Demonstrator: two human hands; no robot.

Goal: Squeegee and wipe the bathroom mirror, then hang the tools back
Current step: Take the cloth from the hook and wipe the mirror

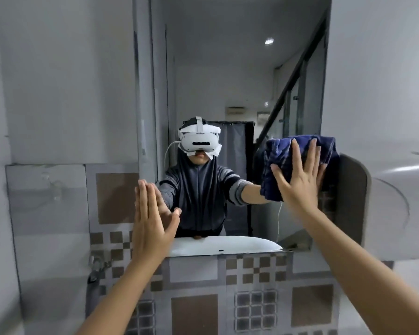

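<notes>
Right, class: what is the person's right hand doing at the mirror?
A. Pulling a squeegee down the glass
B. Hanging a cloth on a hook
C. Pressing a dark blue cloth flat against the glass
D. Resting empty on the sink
C: the right hand lies open with fingers spread over the dark blue cloth, pressing it against the mirror near its right edge.

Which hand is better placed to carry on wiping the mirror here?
The right hand: it presses the blue cloth flat on the mirror near its right edge. The left hand is bare, open against the mirror's left edge, apparently bracing. No squeegee is visible.
</notes>
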